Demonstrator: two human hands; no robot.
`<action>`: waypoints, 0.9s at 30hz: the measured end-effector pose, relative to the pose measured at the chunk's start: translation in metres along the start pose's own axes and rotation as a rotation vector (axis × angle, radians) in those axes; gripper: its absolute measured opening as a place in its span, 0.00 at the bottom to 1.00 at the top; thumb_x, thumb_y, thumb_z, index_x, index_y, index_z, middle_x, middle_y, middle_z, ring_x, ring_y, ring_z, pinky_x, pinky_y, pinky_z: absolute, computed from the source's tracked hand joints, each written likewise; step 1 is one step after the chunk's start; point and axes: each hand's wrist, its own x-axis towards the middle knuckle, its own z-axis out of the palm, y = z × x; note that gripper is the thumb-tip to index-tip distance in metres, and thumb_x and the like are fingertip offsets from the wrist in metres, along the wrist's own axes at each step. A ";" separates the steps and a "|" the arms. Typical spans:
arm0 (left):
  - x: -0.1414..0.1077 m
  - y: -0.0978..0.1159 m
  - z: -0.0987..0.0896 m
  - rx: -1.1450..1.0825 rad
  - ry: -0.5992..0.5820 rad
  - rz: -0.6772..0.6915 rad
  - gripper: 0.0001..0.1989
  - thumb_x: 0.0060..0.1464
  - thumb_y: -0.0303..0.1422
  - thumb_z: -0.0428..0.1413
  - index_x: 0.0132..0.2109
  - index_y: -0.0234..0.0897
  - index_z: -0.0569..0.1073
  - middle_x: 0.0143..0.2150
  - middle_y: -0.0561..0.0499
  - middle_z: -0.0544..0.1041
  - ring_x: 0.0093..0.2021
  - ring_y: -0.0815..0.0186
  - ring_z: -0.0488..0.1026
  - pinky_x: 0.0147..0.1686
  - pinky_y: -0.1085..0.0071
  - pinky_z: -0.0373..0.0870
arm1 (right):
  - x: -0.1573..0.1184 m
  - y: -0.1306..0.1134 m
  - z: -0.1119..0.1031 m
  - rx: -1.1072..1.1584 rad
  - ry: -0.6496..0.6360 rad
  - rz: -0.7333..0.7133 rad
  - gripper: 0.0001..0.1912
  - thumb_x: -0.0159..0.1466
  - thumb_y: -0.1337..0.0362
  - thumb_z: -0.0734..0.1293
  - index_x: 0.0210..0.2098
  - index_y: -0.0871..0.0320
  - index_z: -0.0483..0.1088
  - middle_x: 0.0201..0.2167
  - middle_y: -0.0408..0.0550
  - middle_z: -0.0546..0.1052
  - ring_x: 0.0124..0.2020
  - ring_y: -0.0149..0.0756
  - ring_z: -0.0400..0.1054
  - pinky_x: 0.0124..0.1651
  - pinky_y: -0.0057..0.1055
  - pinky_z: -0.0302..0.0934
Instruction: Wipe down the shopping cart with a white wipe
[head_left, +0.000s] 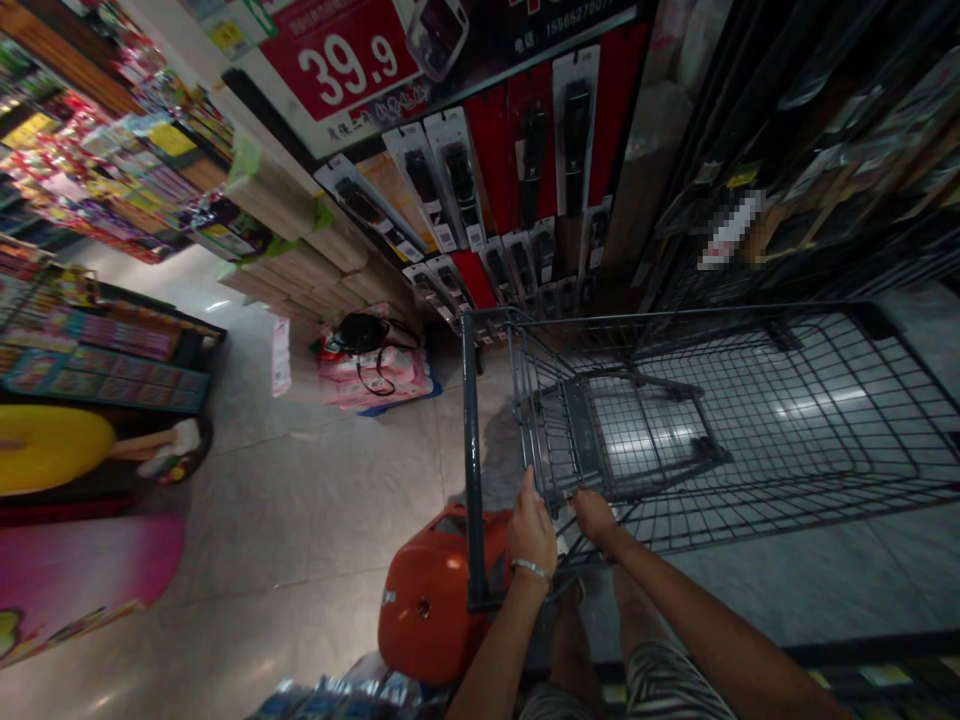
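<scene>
A grey wire shopping cart [765, 460] stands in front of me, its handle bar [472, 450] to the left and its basket stretching right. At the near rear corner, my left hand [534, 528], with a bracelet at the wrist, is closed round the wire frame, one finger lying out along it. Close to its right, my right hand [595, 517] is a fist on the cart's near side edge. Something small and pale shows between the hands, too small to name. No goods show in the basket.
An orange plastic object [431, 600] stands beside the handle. Behind the cart rises a display board [491, 130] of packaged belts under a price sign. Pink packs [382, 375] with a black bag sit on the floor. Shelves [112, 340] of goods line the left.
</scene>
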 end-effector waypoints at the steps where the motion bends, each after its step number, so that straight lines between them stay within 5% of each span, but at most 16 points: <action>1: 0.000 0.000 0.000 0.002 0.000 -0.004 0.25 0.61 0.30 0.41 0.64 0.37 0.60 0.49 0.43 0.78 0.43 0.64 0.76 0.44 0.68 0.72 | 0.002 0.001 0.000 -0.010 -0.014 0.015 0.18 0.65 0.56 0.65 0.50 0.59 0.67 0.49 0.51 0.72 0.47 0.38 0.69 0.48 0.41 0.67; 13: 0.001 -0.002 0.002 -0.014 -0.005 0.009 0.25 0.62 0.31 0.40 0.65 0.39 0.58 0.49 0.43 0.78 0.42 0.65 0.77 0.43 0.69 0.72 | 0.009 -0.006 0.007 -0.048 -0.028 0.124 0.19 0.65 0.56 0.65 0.52 0.59 0.66 0.51 0.51 0.71 0.48 0.39 0.68 0.50 0.43 0.66; 27: 0.003 0.000 0.002 -0.051 -0.006 0.022 0.24 0.62 0.30 0.39 0.65 0.37 0.59 0.49 0.42 0.78 0.45 0.64 0.77 0.44 0.69 0.71 | -0.005 0.007 0.005 0.180 -0.119 0.129 0.17 0.64 0.57 0.66 0.50 0.58 0.68 0.49 0.50 0.72 0.47 0.38 0.69 0.47 0.39 0.67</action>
